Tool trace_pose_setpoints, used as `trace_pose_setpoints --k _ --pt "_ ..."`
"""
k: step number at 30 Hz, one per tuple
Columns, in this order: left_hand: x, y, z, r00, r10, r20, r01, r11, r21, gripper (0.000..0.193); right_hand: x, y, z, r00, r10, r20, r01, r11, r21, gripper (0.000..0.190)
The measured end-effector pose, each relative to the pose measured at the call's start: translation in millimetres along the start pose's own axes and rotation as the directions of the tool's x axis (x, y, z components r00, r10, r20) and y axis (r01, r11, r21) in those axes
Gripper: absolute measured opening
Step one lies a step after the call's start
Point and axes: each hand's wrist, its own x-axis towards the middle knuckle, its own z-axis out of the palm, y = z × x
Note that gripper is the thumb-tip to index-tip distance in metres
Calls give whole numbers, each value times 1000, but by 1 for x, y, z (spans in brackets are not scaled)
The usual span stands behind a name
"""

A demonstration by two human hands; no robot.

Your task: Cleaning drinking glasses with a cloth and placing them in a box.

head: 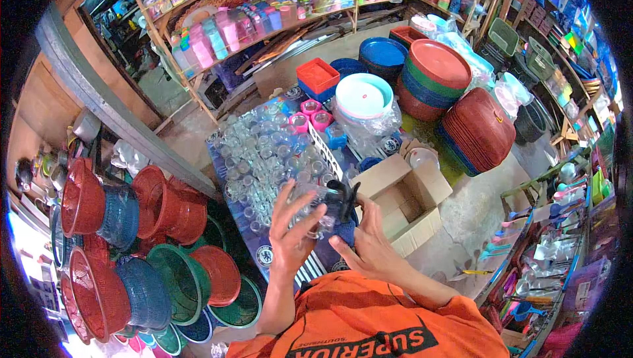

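Just above the edge of a blue patterned mat, my left hand (292, 234) has its fingers around a clear drinking glass (316, 197). The glass is tilted, and its far end points to my right. My right hand (368, 232) grips a dark blue and black cloth (347, 227), which lies against the glass's right end. Whether part of the cloth is inside the glass cannot be made out. Beyond my hands, many clear glass vessels (267, 160) crowd the mat (242, 239). Right beside my right hand stands an uncovered cardboard box (413, 242).
Pink-rimmed jars (321, 119) and pale blue basins (363, 96) stand beyond the glassware. Stacked brown trays (479, 125) and round tubs (435, 68) are at the right. Red, blue and green baskets (178, 284) fill the left. A kitchen utensil rack (549, 259) borders the right side.
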Motion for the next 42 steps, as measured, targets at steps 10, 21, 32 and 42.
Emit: trace_pose_setpoints --k 10,21,32,42 --pt "0 11 0 996 72 -58 -74 996 -42 42 2 -6 -12 970 203 131 -240 764 599 26" --pt "14 19 7 990 -102 98 126 952 -279 101 5 0 -10 939 343 -17 -251 718 650 19" --pt "-4 2 3 784 -496 373 602 460 -653 86 -2 15 -7 992 -121 43 111 976 187 22" --pt "19 27 -4 959 -132 249 258 769 -585 97 -27 19 -32 833 79 547 -552 166 817 46"
